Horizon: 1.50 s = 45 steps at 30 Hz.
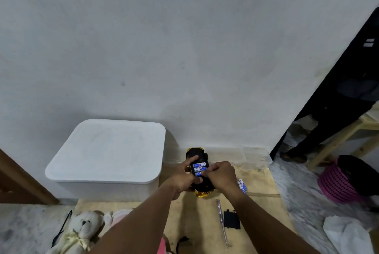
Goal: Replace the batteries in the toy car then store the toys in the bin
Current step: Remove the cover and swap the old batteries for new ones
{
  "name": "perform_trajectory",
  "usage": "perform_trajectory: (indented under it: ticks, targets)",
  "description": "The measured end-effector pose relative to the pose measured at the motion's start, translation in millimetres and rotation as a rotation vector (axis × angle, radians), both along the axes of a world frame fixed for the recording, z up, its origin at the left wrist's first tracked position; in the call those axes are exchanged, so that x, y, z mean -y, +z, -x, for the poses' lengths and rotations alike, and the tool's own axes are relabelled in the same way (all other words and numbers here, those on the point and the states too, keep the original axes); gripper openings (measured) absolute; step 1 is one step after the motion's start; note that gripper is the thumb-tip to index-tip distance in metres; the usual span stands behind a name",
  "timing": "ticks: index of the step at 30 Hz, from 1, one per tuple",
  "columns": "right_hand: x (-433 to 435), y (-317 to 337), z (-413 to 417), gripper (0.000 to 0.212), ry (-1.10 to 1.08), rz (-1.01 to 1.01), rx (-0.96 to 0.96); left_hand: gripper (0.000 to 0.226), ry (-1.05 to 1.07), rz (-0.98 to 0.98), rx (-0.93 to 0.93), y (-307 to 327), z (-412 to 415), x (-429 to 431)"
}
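Cells: three blue-and-white cylindrical batteries (199, 168) lie crosswise in the upturned black-and-yellow plastic toy car (200, 156). We log left hand (184, 180) gripping the car; right hand (220, 175), grip closed, pinches the nearest battery's right end.

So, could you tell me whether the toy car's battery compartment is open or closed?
Open: the toy car is belly-up with blue batteries exposed; what looks like its black cover lies apart.

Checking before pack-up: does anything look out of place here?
The yellow-and-black toy car is belly-up, blue batteries exposed; its flat black cover lies loose on the tan mat beside the slim clear screwdriver. Other loose blue batteries lie right of it. Nothing looks damaged.
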State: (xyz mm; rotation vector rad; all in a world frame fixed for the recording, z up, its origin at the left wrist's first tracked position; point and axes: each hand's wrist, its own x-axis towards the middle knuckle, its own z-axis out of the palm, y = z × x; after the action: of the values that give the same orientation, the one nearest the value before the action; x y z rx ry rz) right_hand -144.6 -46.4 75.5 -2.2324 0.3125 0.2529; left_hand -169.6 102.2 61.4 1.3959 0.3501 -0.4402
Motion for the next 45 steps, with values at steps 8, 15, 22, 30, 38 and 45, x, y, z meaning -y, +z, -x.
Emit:
perform_trajectory:
  ticks: [8,15,22,30,38,45]
  targets:
    - [-11,3,-7,0.009,-0.206,-0.143,-0.034,0.083,0.019,0.009,0.05,6,-5,3]
    - [-16,0,-4,0.008,-0.222,-0.164,-0.015,0.085,0.047,0.036,0.055,5,-4,1]
    - [-19,-2,2,0.01,-0.171,-0.135,0.007,0.083,0.054,0.03,0.069,7,-3,0]
    - [-19,-7,-2,0.017,-0.103,-0.072,0.013,0.084,0.063,0.011,0.079,9,-3,0]
    - [-17,-1,-1,0.015,-0.065,-0.082,0.074,0.082,0.087,0.037,0.058,11,0,2]
    - [-23,14,2,0.019,0.049,-0.001,0.24,0.08,0.068,0.056,0.011,12,-2,6]
